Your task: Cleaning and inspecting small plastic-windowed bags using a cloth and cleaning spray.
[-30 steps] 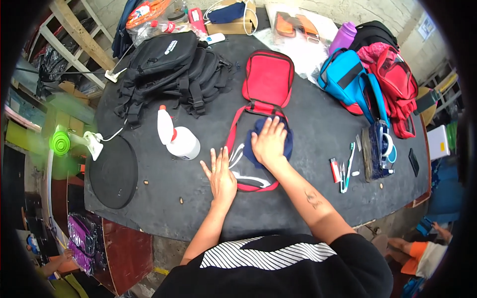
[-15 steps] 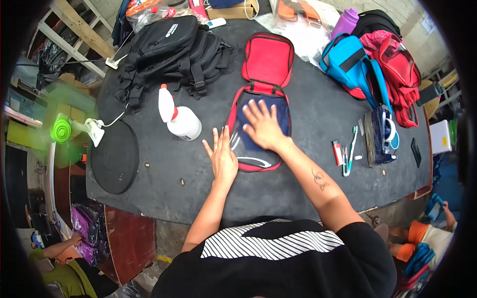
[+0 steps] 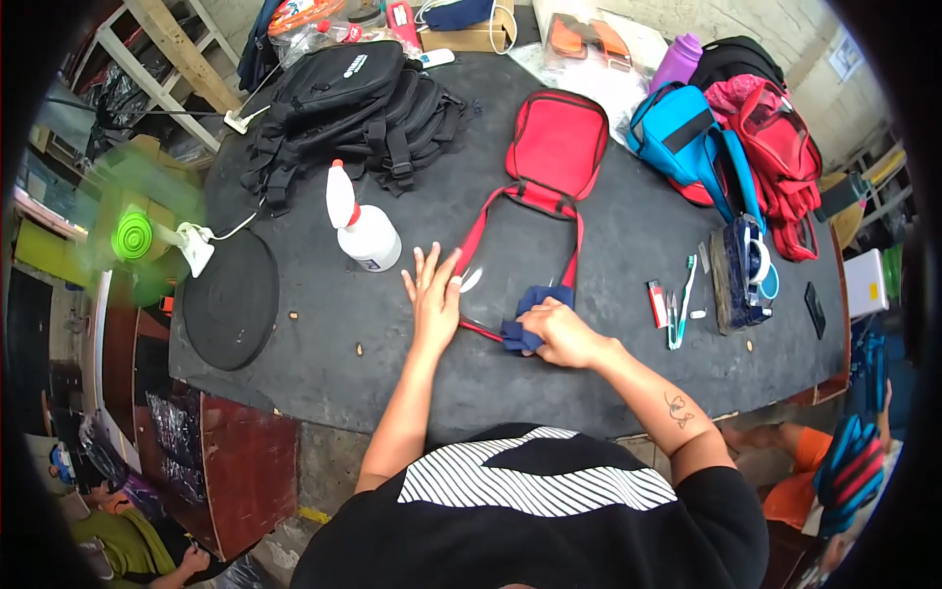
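Red bag (image 3: 541,199) lengthwise, flap (image 3: 557,144) farthest

A red-and-black bag (image 3: 557,142) lies open, crumpled navy cloth (image 3: 538,297) at its near right corner.

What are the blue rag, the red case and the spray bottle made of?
Rag: soft, matt cloth, I think, because it crumples into folds.
Case: the red part looks like dull fabric with dark edging; its see-through panel is probably shiny clear plastic, since it has a bright glint.
Spray bottle: likely plastic, smooth and white with red trim; I can't tell which kind.
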The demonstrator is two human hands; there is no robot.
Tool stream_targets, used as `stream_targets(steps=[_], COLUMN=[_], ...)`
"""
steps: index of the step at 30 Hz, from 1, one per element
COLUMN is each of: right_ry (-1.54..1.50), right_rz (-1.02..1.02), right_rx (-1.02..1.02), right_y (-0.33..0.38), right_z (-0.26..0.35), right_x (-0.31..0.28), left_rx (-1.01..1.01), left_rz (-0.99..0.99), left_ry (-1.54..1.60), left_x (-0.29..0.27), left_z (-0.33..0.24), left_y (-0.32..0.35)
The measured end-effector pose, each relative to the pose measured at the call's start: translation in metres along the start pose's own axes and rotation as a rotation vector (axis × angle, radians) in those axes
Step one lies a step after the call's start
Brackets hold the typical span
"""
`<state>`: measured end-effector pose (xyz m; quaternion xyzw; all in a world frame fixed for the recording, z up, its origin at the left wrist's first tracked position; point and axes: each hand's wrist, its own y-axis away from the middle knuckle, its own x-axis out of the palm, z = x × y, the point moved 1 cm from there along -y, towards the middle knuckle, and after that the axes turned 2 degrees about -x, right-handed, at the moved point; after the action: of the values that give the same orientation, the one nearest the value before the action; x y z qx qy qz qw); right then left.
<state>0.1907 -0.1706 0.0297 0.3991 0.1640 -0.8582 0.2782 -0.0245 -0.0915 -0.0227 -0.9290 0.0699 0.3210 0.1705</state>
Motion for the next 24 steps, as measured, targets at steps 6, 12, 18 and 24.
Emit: stream_targets(steps=[6, 12, 18, 24], right_ry=[-0.694, -0.495, -0.230, 0.398], right_rz=[-0.023, -1.399, -1.317, -0.286], right_rx=[0.221, 0.057, 0.218, 0.259], right_y=[0.007, 0.015, 0.005, -0.037], right_z=[0.032, 0.011, 0.019, 0.000], right_x=[-0.113, -0.181, -0.151, -0.044], left_rx=[0.360, 0.013, -0.304, -0.209], left_rz=[0.576, 0.341, -0.114, -0.249], left_ry=[0.271, 1.053, 0.721, -0.087], left_x=[-0.089, -0.063, 0.011, 0.071], left_z=[-0.051, -0.115, -0.066, 0.008], left_y=[-0.023, -0.055, -0.141, -0.142])
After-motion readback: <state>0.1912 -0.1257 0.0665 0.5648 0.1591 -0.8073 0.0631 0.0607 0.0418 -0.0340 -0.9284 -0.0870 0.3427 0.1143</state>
